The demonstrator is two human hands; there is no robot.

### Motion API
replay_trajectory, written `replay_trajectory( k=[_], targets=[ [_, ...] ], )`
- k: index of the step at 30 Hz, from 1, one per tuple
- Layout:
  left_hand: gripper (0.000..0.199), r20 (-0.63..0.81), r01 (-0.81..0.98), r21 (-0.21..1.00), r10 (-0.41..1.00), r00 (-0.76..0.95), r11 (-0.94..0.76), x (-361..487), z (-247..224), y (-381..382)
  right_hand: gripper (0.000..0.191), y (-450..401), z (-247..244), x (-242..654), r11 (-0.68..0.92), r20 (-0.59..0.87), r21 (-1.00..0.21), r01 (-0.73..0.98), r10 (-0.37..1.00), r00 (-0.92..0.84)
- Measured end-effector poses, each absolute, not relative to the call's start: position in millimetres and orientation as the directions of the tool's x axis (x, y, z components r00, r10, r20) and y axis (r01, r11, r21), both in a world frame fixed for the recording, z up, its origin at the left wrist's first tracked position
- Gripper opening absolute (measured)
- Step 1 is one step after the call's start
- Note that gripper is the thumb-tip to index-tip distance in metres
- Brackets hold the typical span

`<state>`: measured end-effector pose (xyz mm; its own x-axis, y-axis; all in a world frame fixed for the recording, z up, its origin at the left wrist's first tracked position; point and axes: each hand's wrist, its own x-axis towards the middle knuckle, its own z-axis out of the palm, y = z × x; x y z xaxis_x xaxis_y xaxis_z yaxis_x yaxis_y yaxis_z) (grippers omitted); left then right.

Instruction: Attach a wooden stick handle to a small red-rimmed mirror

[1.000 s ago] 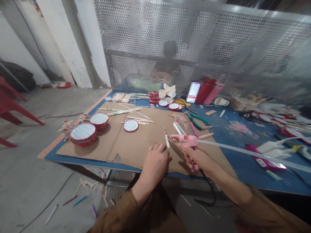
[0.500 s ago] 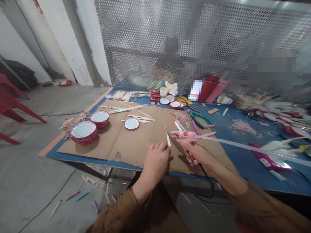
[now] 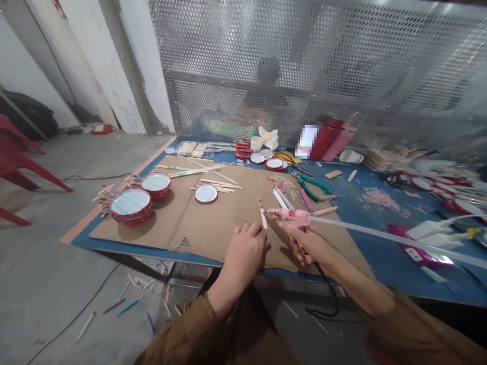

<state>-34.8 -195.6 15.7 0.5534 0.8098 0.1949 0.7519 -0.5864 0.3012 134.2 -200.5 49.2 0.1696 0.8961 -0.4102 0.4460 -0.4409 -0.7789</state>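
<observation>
My left hand (image 3: 248,248) is closed on the lower end of a small wooden stick (image 3: 263,213), which points away from me over the brown cardboard (image 3: 205,228). My right hand (image 3: 304,243) is wrapped round the handle of a pink glue gun (image 3: 291,216). The gun's nozzle is just right of the stick; whether they touch is too small to tell. A long clear glue stick (image 3: 361,227) runs out of the gun's back to the right. Left of my hands lies a round white disc with a red rim (image 3: 206,193), near loose sticks (image 3: 220,185).
Two red drum-like pieces (image 3: 131,205) stand at the cardboard's left. Green-handled pliers (image 3: 310,187) and rubber bands lie behind my right hand. A purple power strip (image 3: 422,248) is at right. Bottles (image 3: 329,139) and a perforated metal screen (image 3: 228,66) are at the back.
My right hand and the glue gun have shifted slightly down and to the right, the nozzle a little lower along the stick. My left hand has hardly moved.
</observation>
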Motion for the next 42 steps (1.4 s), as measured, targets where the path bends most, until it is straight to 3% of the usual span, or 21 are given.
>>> replay_trajectory(
  k=[18,24,42],
  targets=[
    [0.017,0.22,0.744,0.313,0.807,0.548,-0.59,-35.7,13.9,-195.7,0.057,-215.0,53.7,132.0,-0.483,-0.465,-0.765,0.426,0.872,0.153],
    [0.015,0.219,0.745,0.317,0.81,0.544,-0.587,-35.7,14.8,-196.0,0.047,-220.2,57.1,129.2,-0.471,-0.443,-0.805,0.361,0.882,0.163],
    [0.014,0.229,0.743,0.317,0.808,0.542,-0.589,-35.7,16.4,-197.8,0.054,-231.1,55.3,130.0,-0.52,-0.507,-0.715,0.467,0.846,0.166]
  ],
)
